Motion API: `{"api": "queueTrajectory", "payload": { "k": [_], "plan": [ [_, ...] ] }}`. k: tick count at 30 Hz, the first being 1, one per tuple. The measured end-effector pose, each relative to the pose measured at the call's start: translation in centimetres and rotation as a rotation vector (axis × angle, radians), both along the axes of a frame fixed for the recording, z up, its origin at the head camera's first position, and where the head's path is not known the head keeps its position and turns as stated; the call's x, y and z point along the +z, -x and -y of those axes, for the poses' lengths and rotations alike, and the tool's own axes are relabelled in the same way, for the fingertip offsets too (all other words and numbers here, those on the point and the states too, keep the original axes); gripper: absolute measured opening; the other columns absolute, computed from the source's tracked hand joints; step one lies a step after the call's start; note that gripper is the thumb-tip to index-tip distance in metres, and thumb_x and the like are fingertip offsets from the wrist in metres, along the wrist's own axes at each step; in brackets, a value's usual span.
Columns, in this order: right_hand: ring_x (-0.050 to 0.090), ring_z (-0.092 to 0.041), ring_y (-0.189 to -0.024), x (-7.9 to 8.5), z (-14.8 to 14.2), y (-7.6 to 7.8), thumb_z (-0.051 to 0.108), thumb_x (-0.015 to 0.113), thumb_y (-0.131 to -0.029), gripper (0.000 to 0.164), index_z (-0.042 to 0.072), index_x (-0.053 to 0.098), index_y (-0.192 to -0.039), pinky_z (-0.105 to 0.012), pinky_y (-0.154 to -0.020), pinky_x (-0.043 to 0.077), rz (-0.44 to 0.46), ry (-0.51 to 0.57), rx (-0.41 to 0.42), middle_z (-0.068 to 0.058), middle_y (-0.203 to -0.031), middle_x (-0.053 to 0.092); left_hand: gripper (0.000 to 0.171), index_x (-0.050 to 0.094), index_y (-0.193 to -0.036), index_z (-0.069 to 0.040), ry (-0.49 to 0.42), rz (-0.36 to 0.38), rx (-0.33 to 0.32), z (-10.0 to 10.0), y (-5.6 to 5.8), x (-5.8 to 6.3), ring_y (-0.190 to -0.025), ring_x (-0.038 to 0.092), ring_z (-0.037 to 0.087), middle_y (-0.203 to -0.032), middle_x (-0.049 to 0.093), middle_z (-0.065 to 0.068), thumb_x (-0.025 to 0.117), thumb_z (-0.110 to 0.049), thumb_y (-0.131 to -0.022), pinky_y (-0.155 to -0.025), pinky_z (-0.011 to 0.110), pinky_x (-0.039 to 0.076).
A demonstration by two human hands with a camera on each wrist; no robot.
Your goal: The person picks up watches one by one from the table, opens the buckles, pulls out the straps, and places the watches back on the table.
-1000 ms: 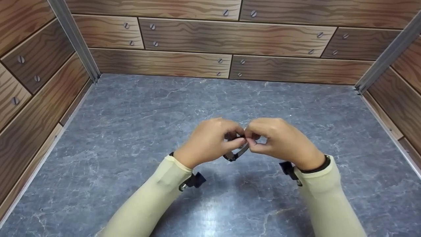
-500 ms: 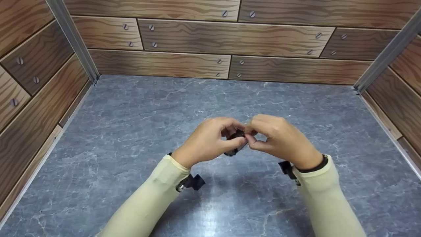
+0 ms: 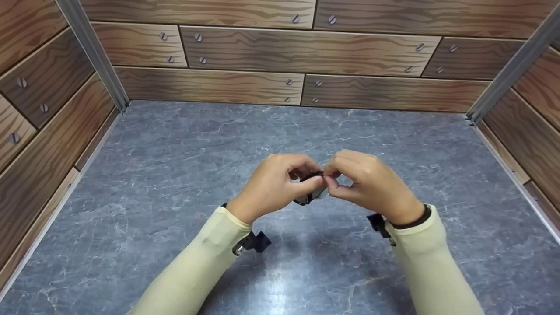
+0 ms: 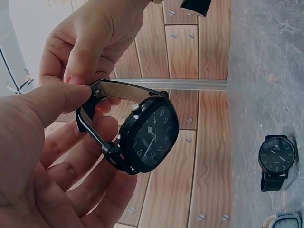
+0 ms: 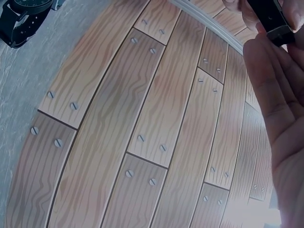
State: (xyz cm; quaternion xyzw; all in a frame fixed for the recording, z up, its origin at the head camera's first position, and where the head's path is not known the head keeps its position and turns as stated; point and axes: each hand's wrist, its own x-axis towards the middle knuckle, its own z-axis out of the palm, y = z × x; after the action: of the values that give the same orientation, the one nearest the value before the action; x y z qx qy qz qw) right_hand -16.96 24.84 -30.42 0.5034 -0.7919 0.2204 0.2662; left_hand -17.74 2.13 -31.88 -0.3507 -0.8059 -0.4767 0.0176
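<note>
A black wristwatch with a rounded-square dial is held in the air, its strap bent into a loop and tan on the inside. My left hand pinches the strap beside the buckle, thumb on top, other fingers curved behind the loop. Against it, my right hand pinches the strap at the same spot between thumb and index finger. In the head view the fingers hide most of the watch. A black strap end shows between fingers in the right wrist view.
A round black watch lies on the grey marbled table, with part of a pale-cased watch near it. The right wrist view shows a dark watch in its corner. Wood-patterned walls enclose the table.
The watch has turned in my fingers, its loop showing differently below the left thumb. Both hands have risen slightly in view and stay together at the strap.
</note>
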Motion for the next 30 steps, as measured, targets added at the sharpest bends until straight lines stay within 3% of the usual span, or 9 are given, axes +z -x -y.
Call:
{"api": "queueTrajectory", "payload": {
  "k": [8,13,19,23,30],
  "plan": [
    [0.061,-0.013,-0.074,-0.2,0.23,0.23,-0.009,0.062,-0.08,0.017,0.007,0.062,-0.085,-0.02,-0.069,0.05,0.001,0.085,0.0,-0.002,-0.079,0.063,0.012,0.079,-0.107,-0.019,-0.098,0.066,-0.016,-0.17,0.11,-0.08,-0.07,0.07,0.007,-0.091,0.076,-0.01,0.072,-0.025,-0.099,-0.065,0.026,0.06],
    [0.063,-0.011,-0.075,-0.13,0.07,0.2,-0.007,0.065,-0.084,0.016,0.008,0.064,-0.09,-0.019,-0.071,0.051,0.051,0.061,0.008,-0.001,-0.083,0.065,0.016,0.078,-0.108,-0.016,0.019,-0.095,-0.009,0.13,0.13,-0.01,-0.078,0.068,-0.001,-0.095,0.077,-0.008,0.072,-0.029,-0.099,-0.071,0.02,0.057],
    [0.067,-0.011,-0.08,0.1,-0.48,-0.05,-0.005,0.072,-0.087,0.024,0.008,0.072,-0.108,-0.02,-0.075,0.054,0.151,0.02,0.003,0.0,-0.094,0.072,0.026,0.076,-0.112,-0.016,0.174,-0.299,0.011,0.44,0.17,-0.3,-0.081,0.067,0.002,-0.099,0.077,-0.007,0.068,-0.037,-0.099,-0.076,0.022,0.056],
    [0.069,-0.012,-0.081,0.02,-0.58,-0.13,-0.006,0.074,-0.087,0.025,0.008,0.073,-0.108,-0.024,-0.073,0.057,0.18,0.009,-0.021,0.0,-0.096,0.073,0.028,0.075,-0.114,-0.015,0.198,-0.341,0.0,0.34,0.22,-0.49,-0.082,0.067,0.003,-0.099,0.076,-0.006,0.066,-0.036,-0.099,-0.077,0.022,0.055],
    [0.065,-0.012,-0.081,0.0,-0.59,-0.14,-0.003,0.075,-0.086,0.018,0.009,0.071,-0.1,-0.028,-0.071,0.058,0.164,-0.034,-0.075,0.0,-0.093,0.069,0.021,0.073,-0.107,-0.014,0.165,-0.313,-0.021,0.18,0.19,-0.55,-0.071,0.058,0.001,-0.088,0.072,-0.008,0.067,-0.032,-0.099,-0.069,0.021,0.052]
  ]
}}
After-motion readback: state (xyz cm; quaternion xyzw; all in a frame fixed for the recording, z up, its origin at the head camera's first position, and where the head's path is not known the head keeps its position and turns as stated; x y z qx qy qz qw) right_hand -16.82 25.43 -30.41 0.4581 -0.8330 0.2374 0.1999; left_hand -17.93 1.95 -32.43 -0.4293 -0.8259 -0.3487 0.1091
